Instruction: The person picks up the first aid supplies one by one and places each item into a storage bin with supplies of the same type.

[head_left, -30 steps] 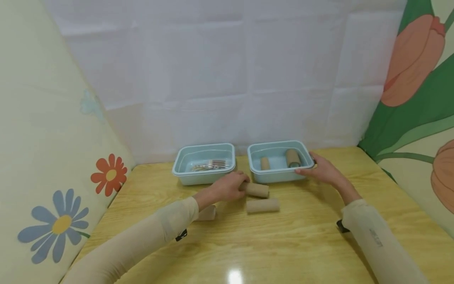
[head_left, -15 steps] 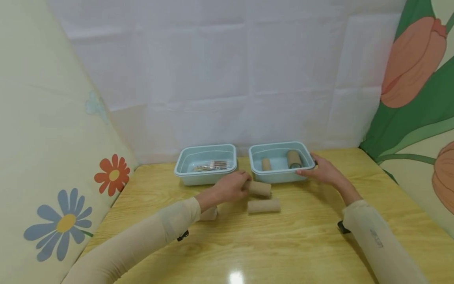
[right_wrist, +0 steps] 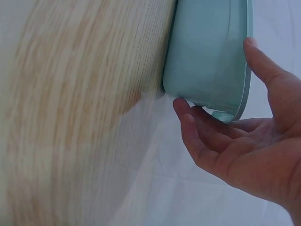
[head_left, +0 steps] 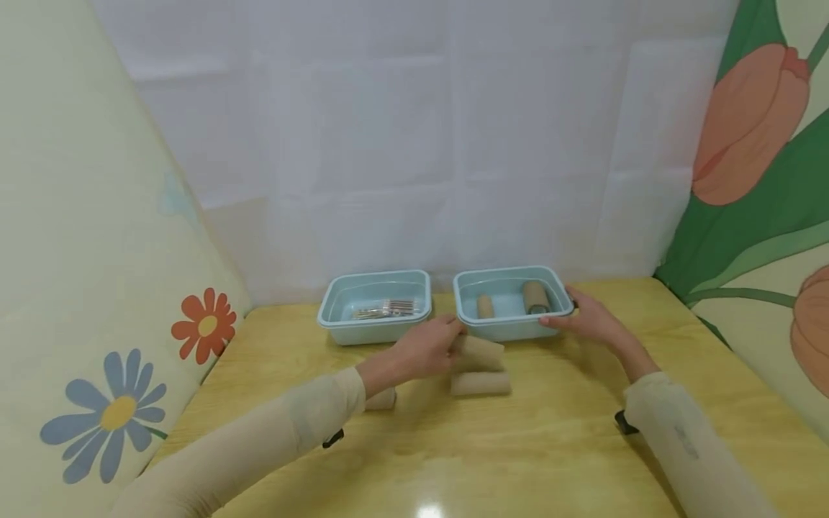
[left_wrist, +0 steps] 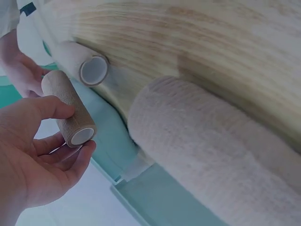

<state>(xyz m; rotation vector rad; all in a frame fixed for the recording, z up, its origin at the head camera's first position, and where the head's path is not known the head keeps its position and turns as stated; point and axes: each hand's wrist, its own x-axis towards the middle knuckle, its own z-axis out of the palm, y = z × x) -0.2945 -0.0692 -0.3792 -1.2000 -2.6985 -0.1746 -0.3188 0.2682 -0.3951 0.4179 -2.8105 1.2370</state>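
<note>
My left hand (head_left: pixel 424 350) pinches a brown bandage roll (left_wrist: pixel 70 106) between thumb and fingers, in front of the right bin. In the left wrist view its crinkled surface and white hollow core show. Just nearer me, a second bandage roll (head_left: pixel 481 383) lies on the table. A third bandage roll (head_left: pixel 381 399) lies partly hidden under my left forearm and looms large in the left wrist view. My right hand (head_left: pixel 589 316) holds the right corner of a light blue plastic bin (head_left: pixel 508 329), thumb on the rim, fingers around the end. Two brown rolls (head_left: pixel 535 296) of different size sit inside it.
To the left stands a matching light blue bin (head_left: pixel 369 333) with several slim items in clear wrapping (head_left: pixel 391 309). Both bins stand at the back of the wooden table (head_left: pixel 518 439), against a white sheet (head_left: pixel 363 144). Flower-patterned panels flank both sides.
My left hand has moved slightly right with its roll, which now tilts more and partly overlaps the roll lying nearer me. My right hand stays on the bin.
</note>
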